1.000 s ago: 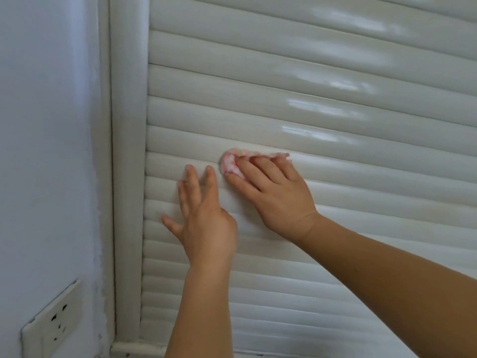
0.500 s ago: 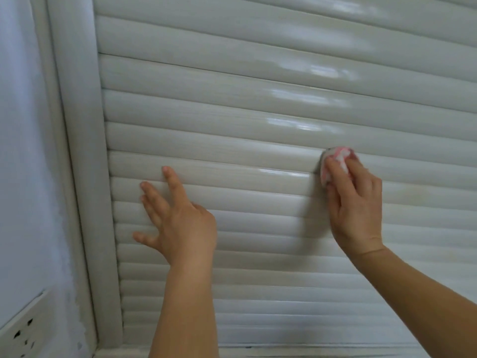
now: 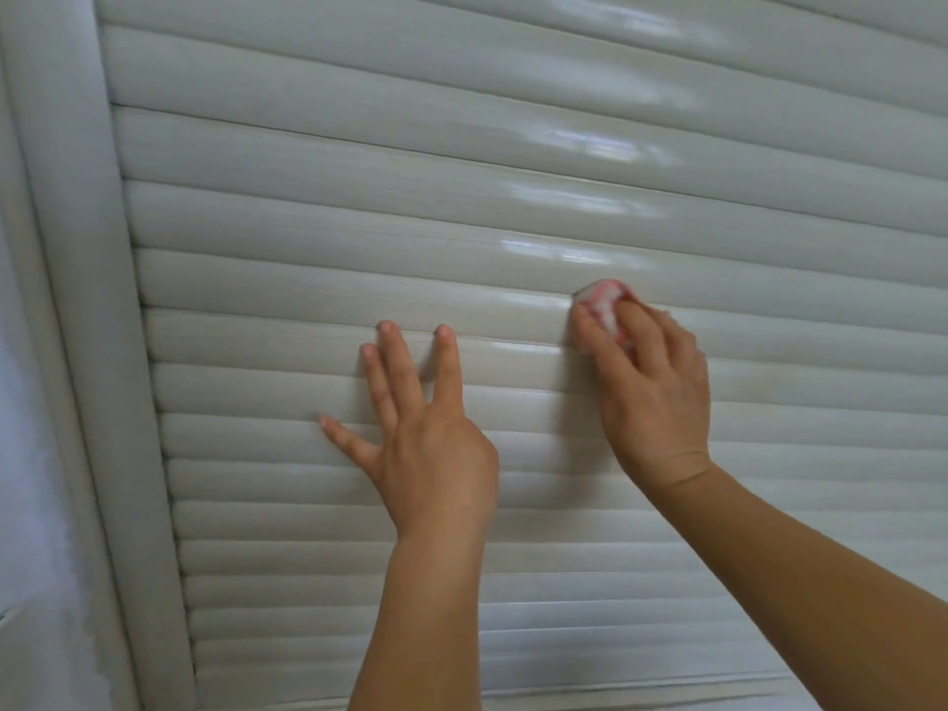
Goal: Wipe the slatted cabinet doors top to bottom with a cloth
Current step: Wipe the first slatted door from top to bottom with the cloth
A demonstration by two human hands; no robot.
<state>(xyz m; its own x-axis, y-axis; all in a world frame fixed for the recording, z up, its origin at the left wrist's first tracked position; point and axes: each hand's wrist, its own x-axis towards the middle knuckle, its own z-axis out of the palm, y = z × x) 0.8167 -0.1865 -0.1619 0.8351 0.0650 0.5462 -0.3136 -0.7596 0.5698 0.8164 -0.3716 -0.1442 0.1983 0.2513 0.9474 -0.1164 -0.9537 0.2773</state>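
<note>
The right hand (image 3: 651,382) is bunching a small pink-and-white cloth (image 3: 603,305) under curled fingertips and pressing it onto one slat of the slatted cabinet door (image 3: 359,238), a bit right of the middle, probably wadded up like that so the pressure lands right on the rounded slat and the groove beside it. The left hand (image 3: 426,443) is lying flat on the slats just to the left and a little lower, fingers straight and spread, gripping nothing, I'd guess just bracing the panel. The slats below and the door frame (image 3: 77,300) at far left look like they're yet to be wiped.
</note>
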